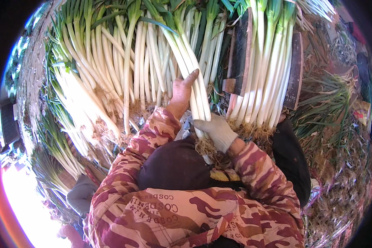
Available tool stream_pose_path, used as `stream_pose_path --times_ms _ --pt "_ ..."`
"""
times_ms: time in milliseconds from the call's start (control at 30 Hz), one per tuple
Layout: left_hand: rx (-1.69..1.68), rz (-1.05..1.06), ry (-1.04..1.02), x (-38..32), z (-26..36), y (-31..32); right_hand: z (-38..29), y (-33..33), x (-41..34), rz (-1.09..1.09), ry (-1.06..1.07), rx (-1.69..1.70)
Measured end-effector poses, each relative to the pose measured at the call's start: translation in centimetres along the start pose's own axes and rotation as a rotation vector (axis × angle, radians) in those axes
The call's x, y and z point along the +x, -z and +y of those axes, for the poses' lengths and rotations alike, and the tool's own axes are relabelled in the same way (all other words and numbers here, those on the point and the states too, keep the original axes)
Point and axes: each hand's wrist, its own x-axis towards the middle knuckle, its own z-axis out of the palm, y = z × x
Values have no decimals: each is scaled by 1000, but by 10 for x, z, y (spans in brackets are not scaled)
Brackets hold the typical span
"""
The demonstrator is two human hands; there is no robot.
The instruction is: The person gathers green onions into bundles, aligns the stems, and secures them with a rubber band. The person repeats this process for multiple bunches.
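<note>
My bare left hand [182,91] grips the white shafts of a small bunch of leeks or large green onions [196,93], its thumb across the front. Lower down, my right hand [217,131] in a pale knit glove closes around the same bunch just above its roots [206,147]. The bunch slants, with green tops at the upper left. Behind it and to the left, many similar stalks [142,65] lie side by side. To the right, another row of stalks [266,74] lies between two dark upright boards [243,52], roots towards me.
My knee in dark trousers [175,167] is below my forearms. A heap of green leaves [325,96] and scattered root trimmings [338,183] cover the ground at right. More stalks lie at far left [60,145]. Part of another person [71,235] shows at lower left.
</note>
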Motion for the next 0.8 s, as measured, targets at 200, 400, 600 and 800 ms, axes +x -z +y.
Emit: stream_pose_path --times_ms 200,400,600,800 --pt "-311 -75 -22 37 25 -13 19 29 -103 189 -15 -487" --pt "-421 -494 -271 17 92 -83 59 58 -183 425 -92 -399" --pt "-24 -686 -589 26 182 -244 49 115 -153 534 218 -120" --pt "999 325 -1444 93 152 -333 7 178 -74 450 -59 84"
